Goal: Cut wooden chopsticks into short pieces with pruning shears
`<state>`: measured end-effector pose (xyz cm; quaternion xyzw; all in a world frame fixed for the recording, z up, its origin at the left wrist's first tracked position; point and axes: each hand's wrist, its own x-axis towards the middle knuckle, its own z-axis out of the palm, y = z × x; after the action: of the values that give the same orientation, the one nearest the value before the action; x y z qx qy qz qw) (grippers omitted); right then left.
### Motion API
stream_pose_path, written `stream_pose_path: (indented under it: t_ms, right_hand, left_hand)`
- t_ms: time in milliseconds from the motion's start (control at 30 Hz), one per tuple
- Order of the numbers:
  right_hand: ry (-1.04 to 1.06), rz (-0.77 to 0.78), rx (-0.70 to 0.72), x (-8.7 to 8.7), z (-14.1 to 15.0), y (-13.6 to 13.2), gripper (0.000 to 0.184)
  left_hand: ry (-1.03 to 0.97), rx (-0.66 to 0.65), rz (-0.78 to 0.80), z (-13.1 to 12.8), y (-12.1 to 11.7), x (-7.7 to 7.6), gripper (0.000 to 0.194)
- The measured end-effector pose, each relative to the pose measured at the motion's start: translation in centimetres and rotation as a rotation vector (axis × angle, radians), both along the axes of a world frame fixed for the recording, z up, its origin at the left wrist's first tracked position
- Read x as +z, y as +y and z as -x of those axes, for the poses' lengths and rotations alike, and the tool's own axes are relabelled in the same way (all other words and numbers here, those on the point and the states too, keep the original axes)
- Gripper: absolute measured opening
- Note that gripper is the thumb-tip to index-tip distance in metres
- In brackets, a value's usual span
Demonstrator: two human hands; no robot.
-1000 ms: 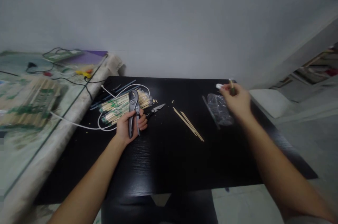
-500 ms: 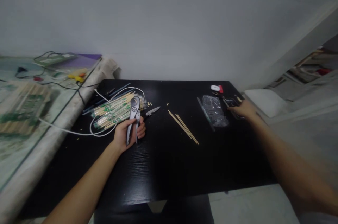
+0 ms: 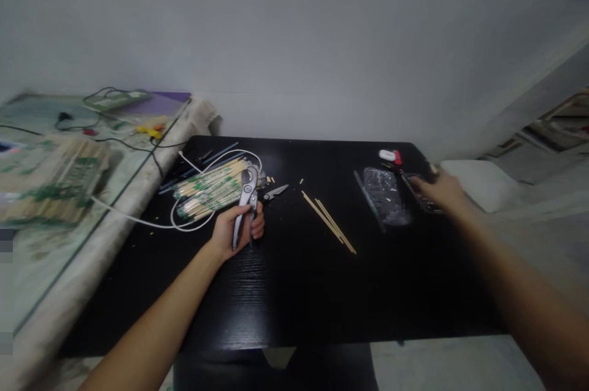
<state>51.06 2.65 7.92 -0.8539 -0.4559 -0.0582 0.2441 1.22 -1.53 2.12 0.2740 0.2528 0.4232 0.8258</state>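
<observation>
My left hand (image 3: 239,228) is wrapped round the grey handles of pruning shears (image 3: 247,188), their head pointing up and away from me. Behind them lie clear packs of wooden chopsticks (image 3: 207,188) with green print. A small pair of scissors (image 3: 276,192) rests just right of the shears. Loose thin wooden sticks (image 3: 327,222) lie side by side mid-table. Far to the right, my right hand (image 3: 442,189) has its fingers closed over a slim dark thing beside a phone (image 3: 430,204). Motion blur hides what that thing is.
A crumpled clear plastic bag (image 3: 386,197) and a thin strip (image 3: 369,201) lie left of the phone. Behind are a white case (image 3: 387,155) and a white cable (image 3: 138,221) loops at left. More chopstick packs (image 3: 55,188) lie on the glass-topped side table. A white stool (image 3: 473,185) stands right.
The whole view has shifted, so the table things sit farther right. My right hand has moved slightly at the phone, and a slim dark thing shows more by its fingers. My left hand keeps the shears.
</observation>
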Motion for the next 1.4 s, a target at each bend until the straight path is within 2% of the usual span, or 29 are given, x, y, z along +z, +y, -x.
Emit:
stream_pose_path:
  t_ms: [67,133,233,300,367,433,500,633,767,867,1100,1400]
  right_hand:
    - [0.105,-0.081,0.013,1.6,2.8,-0.1,0.016]
    - [0.307,-0.223,0.098,3.1,6.5,-0.6,0.019]
    - [0.838,-0.385,0.461,4.6,13.2,-2.4,0.03]
    - [0.989,-0.333,0.723,4.7,17.7,-3.9,0.028]
    - [0.972,-0.248,0.886,4.3,21.5,-5.2,0.023]
    - [0.999,-0.185,0.969,3.6,24.4,-6.0,0.022]
    - [1.071,-0.188,1.016,2.8,26.3,-6.3,0.022]
    - [1.17,-0.225,1.048,1.7,27.9,-6.3,0.02]
    - [1.155,-0.272,1.09,1.4,28.5,-6.9,0.048]
    - [1.139,-0.263,1.102,0.9,29.1,-7.2,0.057]
    - [1.053,-0.248,1.041,-0.9,29.8,-6.3,0.059]
    - [1.143,-0.174,1.022,-2.5,29.7,-5.7,0.061]
  left_hand:
    - [0.011,-0.002,-0.003,-0.2,-0.1,0.1,0.019]
    - [0.022,0.011,-0.007,-0.3,-0.1,0.1,0.02]
    - [0.038,0.016,-0.003,-0.3,0.0,-0.1,0.022]
    - [0.043,0.023,-0.018,-0.2,0.0,-0.2,0.021]
    - [0.045,0.029,-0.032,-0.1,0.0,-0.3,0.021]
    - [0.048,0.033,-0.035,-0.1,0.0,-0.3,0.021]
    - [0.052,0.034,-0.035,-0.1,0.0,-0.3,0.021]
    - [0.061,0.032,-0.038,-0.2,0.1,-0.2,0.021]
    - [0.056,0.014,-0.051,-0.2,0.1,-0.2,0.022]
    - [0.065,-0.001,-0.062,-0.3,0.0,-0.2,0.021]
    - [0.124,0.0,-0.097,-0.5,0.0,-0.2,0.02]
    - [0.132,0.009,-0.125,-0.5,0.0,-0.4,0.02]
